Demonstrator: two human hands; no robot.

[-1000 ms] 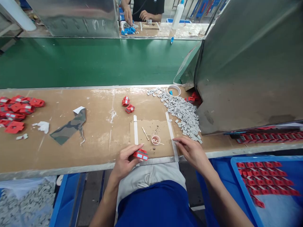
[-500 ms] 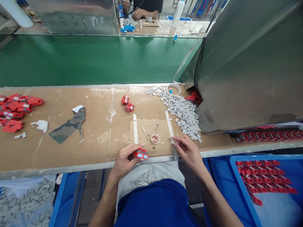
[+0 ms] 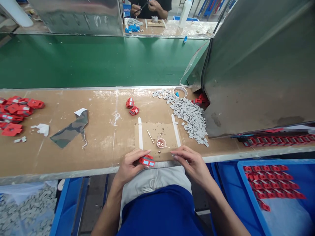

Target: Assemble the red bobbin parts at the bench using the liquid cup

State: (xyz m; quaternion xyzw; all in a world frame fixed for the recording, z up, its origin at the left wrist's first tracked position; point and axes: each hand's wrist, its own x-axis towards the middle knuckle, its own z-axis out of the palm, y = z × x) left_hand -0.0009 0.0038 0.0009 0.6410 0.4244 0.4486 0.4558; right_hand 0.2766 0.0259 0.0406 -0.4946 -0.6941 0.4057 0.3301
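My left hand [image 3: 130,164] grips a red plastic toy vehicle part [image 3: 147,161] with pale window patches, at the table's front edge. To its right, my right hand [image 3: 190,160] pinches a small grey piece [image 3: 173,155] between thumb and fingertips; most of it is hidden. Beyond the hands, a cardboard sheet [image 3: 145,127] is held by white tape strips. On it are a small round cup [image 3: 161,143] with a thin stick across it and a short pale stick [image 3: 150,136]. A heap of flat grey pieces [image 3: 192,114] spreads at the right.
Two red parts [image 3: 133,106] lie behind the cardboard, several more [image 3: 17,109] at far left. Camouflage cloth [image 3: 71,129] and a tape roll [image 3: 180,92] are on the table. A metal housing [image 3: 258,72] bounds the right; a blue tray [image 3: 251,209] holds red parts. A co-worker's hands [image 3: 154,6] show opposite.
My right hand has moved left, closer to the red part, with its fingers pinched. My left hand stays nearly still. The co-worker's hands opposite have risen.
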